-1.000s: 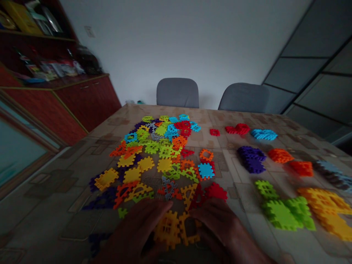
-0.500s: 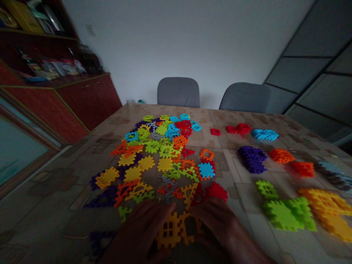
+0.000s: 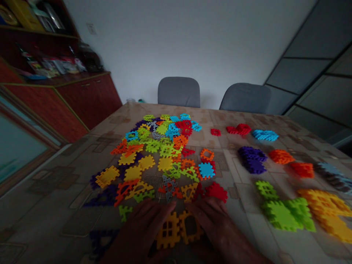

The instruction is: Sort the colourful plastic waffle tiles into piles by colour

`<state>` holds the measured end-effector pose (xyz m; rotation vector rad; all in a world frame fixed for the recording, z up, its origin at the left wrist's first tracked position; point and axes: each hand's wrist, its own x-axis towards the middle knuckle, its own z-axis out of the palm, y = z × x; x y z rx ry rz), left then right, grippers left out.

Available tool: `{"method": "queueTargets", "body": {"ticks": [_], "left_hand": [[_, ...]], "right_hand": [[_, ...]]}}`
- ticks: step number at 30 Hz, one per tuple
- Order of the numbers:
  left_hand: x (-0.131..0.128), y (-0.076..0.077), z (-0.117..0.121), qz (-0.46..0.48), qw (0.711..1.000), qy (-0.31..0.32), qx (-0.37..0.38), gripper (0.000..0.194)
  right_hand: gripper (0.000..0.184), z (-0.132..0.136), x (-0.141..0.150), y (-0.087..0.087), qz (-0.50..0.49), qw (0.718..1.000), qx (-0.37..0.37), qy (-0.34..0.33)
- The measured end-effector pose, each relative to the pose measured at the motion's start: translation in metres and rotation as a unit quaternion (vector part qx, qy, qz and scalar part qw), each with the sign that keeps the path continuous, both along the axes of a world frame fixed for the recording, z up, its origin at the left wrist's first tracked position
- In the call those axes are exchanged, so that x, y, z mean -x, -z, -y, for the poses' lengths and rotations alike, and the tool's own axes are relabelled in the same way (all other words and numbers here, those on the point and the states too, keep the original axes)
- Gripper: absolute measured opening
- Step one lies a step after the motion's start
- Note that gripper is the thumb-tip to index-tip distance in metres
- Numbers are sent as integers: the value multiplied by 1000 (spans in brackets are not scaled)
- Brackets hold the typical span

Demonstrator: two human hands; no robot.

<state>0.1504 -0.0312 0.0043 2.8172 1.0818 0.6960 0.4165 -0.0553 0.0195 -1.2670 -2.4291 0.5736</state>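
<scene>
My left hand is closed on a yellow toy building panel with a four-pane window, gripping its left side. My right hand holds a second yellow panel with an arched opening by its right and upper edges. The two panels stand side by side with their toothed edges meeting; I cannot tell whether the teeth are locked. Just beyond my fingers lie a grey triangular piece, a yellow triangular piece and a red panel. Dark purple pieces lie left of my left wrist.
A loose heap of mixed-colour panels spreads over the table's middle. On the right are sorted stacks: green, yellow, purple, orange, blue and red. Two grey chairs stand behind the table.
My right hand has shifted slightly left over the arched panel, and that panel has tilted a little. My left hand and the window panel have hardly moved.
</scene>
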Motion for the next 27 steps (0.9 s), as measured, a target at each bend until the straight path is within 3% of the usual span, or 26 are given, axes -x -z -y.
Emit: {"method": "queueTargets", "body": {"ticks": [4,20,27], "left_hand": [[1,-1,0,-13,1000,3,-14,70],[4,-3,0,-26,999,12,-22,65],[5,-8,0,-25,1000,16,-3,75]], "right_hand": [[99,1,2,-1,20,1000,9,9],[93,-3,8,-3,55,998,24,15],[94,-4,8,-1,52,999,-4,4]]}}
